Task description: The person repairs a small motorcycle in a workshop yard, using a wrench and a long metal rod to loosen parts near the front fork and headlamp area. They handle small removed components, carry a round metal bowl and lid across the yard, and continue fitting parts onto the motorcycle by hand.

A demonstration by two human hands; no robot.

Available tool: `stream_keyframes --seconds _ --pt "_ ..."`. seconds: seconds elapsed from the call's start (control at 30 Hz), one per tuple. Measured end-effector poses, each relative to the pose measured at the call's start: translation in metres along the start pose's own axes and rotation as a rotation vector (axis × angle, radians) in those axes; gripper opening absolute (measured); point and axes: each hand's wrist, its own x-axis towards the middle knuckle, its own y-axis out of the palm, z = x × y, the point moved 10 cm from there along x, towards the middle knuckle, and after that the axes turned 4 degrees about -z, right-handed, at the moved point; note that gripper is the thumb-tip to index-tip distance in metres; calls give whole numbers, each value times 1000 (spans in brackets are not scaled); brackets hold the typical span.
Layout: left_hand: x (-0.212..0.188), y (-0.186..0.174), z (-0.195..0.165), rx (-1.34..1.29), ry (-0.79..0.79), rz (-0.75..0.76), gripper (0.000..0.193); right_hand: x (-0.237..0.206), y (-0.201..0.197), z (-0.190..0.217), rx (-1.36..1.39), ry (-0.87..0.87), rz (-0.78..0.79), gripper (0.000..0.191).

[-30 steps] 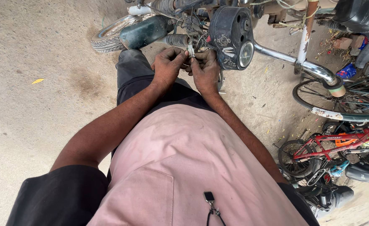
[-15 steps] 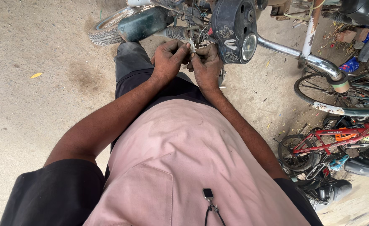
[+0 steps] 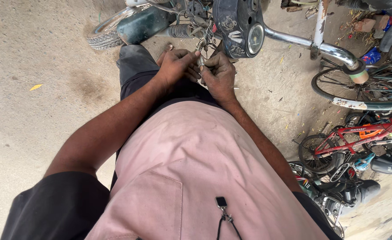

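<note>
- Left hand [image 3: 176,66] and right hand [image 3: 219,74] — fingertips pinched together on thin wires [image 3: 203,49].
- Wires hang just beside the motorcycle's headlight housing [image 3: 239,26] — below it.

Red bicycle [image 3: 356,138] lying at right; bicycle wheel [image 3: 365,89] above it; worn tyre [image 3: 105,33] top left; yellow leaf [image 3: 35,87] on ground [image 3: 36,133].

Small metal part [image 3: 201,60], thin, greyish, roughly upright, pinched between fingertips of both hands at upper centre of frame; detail too small to tell. Tangle of thin wires [image 3: 207,42] just above it, hanging beside dark round speedometer housing [image 3: 240,26].
</note>
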Motion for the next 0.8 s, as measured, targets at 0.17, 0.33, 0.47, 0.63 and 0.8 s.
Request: stream_keyframes --seconds 0.17,0.33,0.47,0.63,0.8 --pt "11 12 5 65 -59 48 41 -2 -5 -3 -126 -108 -49 23" --pt "14 6 12 12 -5 -94 42 -1 -5 -14 -61 -20 -66 19" --pt "16 0 12 -25 -17 -181 41 2 5 0 11 -34 24 18" --pt "20 0 15 -2 -26 -188 39 -4 0 10 -388 10 -53 34" --pt "23 2 26 -22 -10 -271 39 -5 2 26 -572 -181 -106 36"
